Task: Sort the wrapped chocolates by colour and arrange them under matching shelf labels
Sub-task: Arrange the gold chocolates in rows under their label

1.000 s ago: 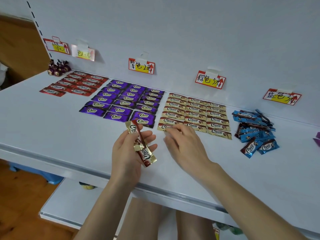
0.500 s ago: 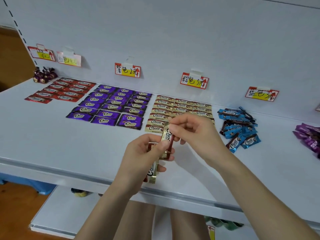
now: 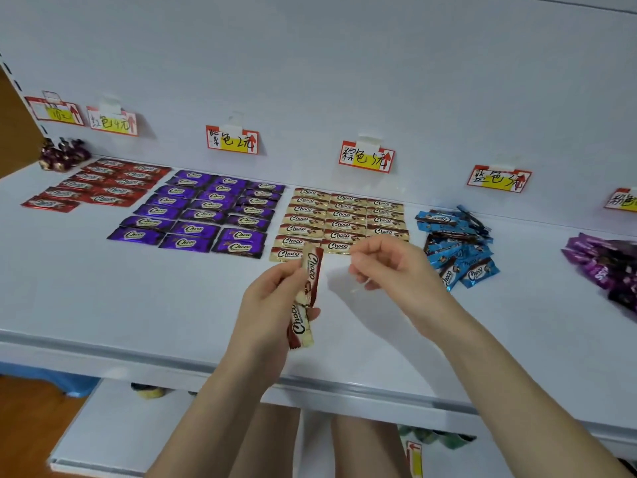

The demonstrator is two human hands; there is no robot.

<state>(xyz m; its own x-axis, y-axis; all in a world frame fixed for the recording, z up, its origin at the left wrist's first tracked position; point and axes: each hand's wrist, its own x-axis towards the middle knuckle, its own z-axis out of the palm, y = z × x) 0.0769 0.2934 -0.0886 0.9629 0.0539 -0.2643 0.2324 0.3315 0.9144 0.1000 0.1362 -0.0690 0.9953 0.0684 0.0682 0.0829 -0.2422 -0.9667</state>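
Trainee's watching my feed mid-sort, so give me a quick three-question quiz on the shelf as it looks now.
1. True or false: the blue chocolates lie in a loose heap, not in rows.
2. What colour are the held chocolates in the left hand? A purple, B gold, C blue.
3. Fill in: the purple chocolates lie between the red chocolates and the ____ ones.
Key: 1 true; 2 B; 3 gold, the gold chocolates.

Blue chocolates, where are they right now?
Head view, right of centre: the blue chocolates lie in a loose pile on the shelf under their label, between the gold grid and a magenta pile at the right edge.
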